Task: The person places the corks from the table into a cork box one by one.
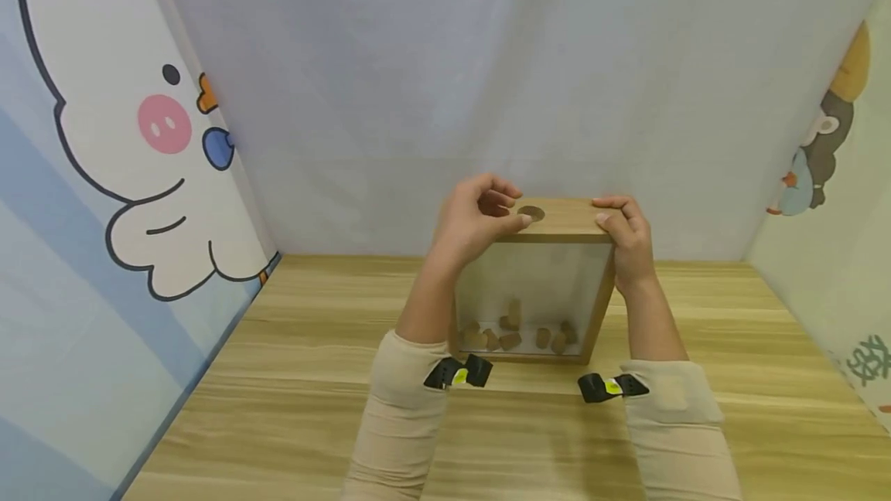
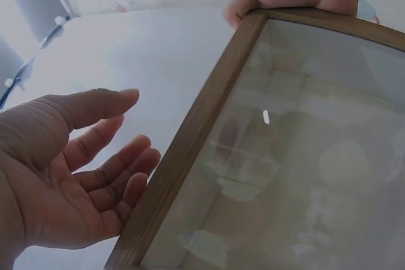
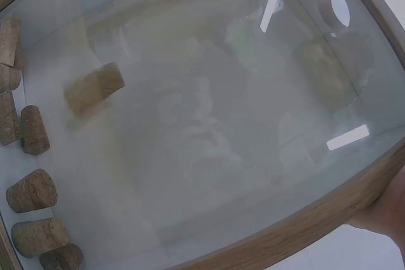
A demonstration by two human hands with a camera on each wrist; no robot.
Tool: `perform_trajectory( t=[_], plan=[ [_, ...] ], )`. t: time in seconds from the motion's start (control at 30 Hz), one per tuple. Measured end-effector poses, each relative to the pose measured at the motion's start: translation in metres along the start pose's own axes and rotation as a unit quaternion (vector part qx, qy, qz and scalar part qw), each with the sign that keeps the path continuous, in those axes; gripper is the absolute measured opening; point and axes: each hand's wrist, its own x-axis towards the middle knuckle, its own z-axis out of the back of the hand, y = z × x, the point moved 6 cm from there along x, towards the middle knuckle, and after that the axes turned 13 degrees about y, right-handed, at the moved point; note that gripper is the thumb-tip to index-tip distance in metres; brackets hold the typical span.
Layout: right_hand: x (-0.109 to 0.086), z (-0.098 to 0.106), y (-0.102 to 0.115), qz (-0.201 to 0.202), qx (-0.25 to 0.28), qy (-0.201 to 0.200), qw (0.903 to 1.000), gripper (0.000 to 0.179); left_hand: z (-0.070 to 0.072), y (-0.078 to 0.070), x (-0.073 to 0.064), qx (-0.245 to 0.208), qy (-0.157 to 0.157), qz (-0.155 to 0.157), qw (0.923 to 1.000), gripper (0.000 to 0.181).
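Note:
A wooden box with a clear front stands upright on the table, a round hole in its top. My left hand is at the top left, thumb beside the hole. In the left wrist view that hand has loosely bent, parted fingers with nothing between them. My right hand grips the box's top right corner, thumb on top. Several corks lie on the box floor. One blurred cork appears above the others inside the box in the right wrist view.
The wood-grain table extends around the box. Behind it hangs a pale curtain. Printed cartoon panels, one with a white figure, stand at the left and right sides.

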Motion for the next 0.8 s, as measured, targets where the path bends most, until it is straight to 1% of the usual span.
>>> perform_trajectory(
  t=[0.1,0.17,0.27,0.3,0.4,0.53,0.67,0.8],
  plan=[
    [0.000,-0.001,-0.001,-0.001,-0.001,0.005,1.0000,0.021,0.007,0.001,-0.018,-0.015,-0.014,-0.031,0.9993,0.031],
    [0.000,-0.001,-0.001,-0.002,-0.002,0.007,1.0000,0.021,0.010,0.003,-0.029,-0.023,-0.016,-0.052,0.9983,0.032],
    [0.001,0.000,-0.002,-0.003,-0.006,0.003,1.0000,0.021,0.014,0.006,-0.043,-0.025,-0.008,-0.075,0.9968,0.034],
    [0.001,0.000,-0.002,-0.003,-0.007,0.002,1.0000,0.021,0.015,0.008,-0.047,-0.022,-0.006,-0.077,0.9968,0.034],
    [0.000,0.001,-0.001,-0.001,-0.007,0.000,1.0000,0.021,0.017,0.014,-0.055,-0.015,-0.002,-0.079,0.9968,0.035],
    [0.001,0.000,0.000,0.002,-0.004,0.005,1.0000,0.021,0.021,0.024,-0.063,-0.004,-0.005,-0.075,0.9972,0.035],
    [0.002,0.000,0.001,0.002,-0.005,0.004,1.0000,0.020,0.022,0.038,-0.071,0.010,0.001,-0.068,0.9976,0.034],
    [0.000,0.000,0.001,-0.005,-0.005,-0.001,1.0000,0.021,0.019,0.058,-0.078,0.018,0.019,-0.043,0.9987,0.036]
  ],
)
